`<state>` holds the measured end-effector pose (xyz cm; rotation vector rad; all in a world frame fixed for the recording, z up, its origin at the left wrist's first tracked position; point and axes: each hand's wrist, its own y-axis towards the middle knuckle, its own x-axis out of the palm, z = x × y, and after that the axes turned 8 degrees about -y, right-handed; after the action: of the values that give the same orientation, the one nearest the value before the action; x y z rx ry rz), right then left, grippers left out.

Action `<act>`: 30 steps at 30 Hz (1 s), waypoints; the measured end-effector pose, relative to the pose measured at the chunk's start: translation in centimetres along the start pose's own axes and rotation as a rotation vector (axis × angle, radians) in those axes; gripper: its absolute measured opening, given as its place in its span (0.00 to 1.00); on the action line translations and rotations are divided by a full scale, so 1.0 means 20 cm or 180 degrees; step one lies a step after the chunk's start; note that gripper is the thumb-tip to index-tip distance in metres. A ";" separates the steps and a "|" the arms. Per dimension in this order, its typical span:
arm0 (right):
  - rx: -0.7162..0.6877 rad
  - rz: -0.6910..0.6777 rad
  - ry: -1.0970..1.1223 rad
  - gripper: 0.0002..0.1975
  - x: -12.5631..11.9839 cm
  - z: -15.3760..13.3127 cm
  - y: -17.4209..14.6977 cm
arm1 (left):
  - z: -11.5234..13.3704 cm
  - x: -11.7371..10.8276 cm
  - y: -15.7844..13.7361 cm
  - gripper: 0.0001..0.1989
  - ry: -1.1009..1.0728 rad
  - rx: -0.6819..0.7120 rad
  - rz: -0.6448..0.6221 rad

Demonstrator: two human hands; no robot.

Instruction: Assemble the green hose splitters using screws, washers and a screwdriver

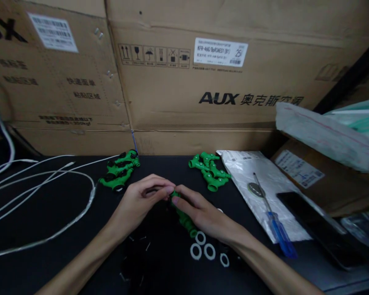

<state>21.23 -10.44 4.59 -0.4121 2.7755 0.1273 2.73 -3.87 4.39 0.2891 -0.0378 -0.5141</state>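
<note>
My right hand (201, 211) is closed around a green plastic pipe fitting (186, 221), which slants down toward me. At its upper end the fingertips of my left hand (149, 192) are pinched together, meeting my right fingertips. Whatever lies between the left fingertips is hidden. Just below the fitting are several white ring washers (209, 251) on the black table. Small black parts (135, 254) lie below my left hand, hard to make out against the dark surface.
Green fittings with black parts (120, 170) sit back left; more green fittings (210, 170) sit back right. White cables (55, 174) loop at left. A blue screwdriver (278, 233) lies on a silver mailer (242, 164) beside a black phone (316, 229). Cardboard boxes (172, 110) stand behind.
</note>
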 end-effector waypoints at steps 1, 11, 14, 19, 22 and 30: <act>-0.0010 0.0003 0.0018 0.19 0.00 0.00 0.00 | 0.00 0.00 0.00 0.09 0.0017 -0.0016 0.0017; 0.0081 0.0155 0.0177 0.22 0.00 -0.02 0.00 | 0.03 -0.01 0.00 0.13 -0.0144 -0.0468 -0.0366; 0.0079 0.0131 0.0283 0.21 0.00 -0.02 -0.01 | 0.01 -0.01 -0.01 0.12 -0.0401 -0.0569 -0.0455; 0.0118 0.0135 0.0317 0.20 0.01 -0.02 -0.01 | -0.03 -0.02 -0.02 0.15 -0.0783 -0.0738 -0.0542; 0.0108 0.0082 0.0421 0.20 0.01 -0.03 -0.01 | -0.03 -0.02 -0.02 0.16 -0.0838 -0.0720 -0.0522; -0.0097 0.0039 0.0300 0.18 0.01 -0.05 -0.01 | -0.02 0.01 -0.03 0.13 -0.0702 -0.0561 -0.0404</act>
<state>20.79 -10.90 5.35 -0.4192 2.8724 0.1571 2.57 -4.36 3.90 0.0615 -0.1883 -0.6695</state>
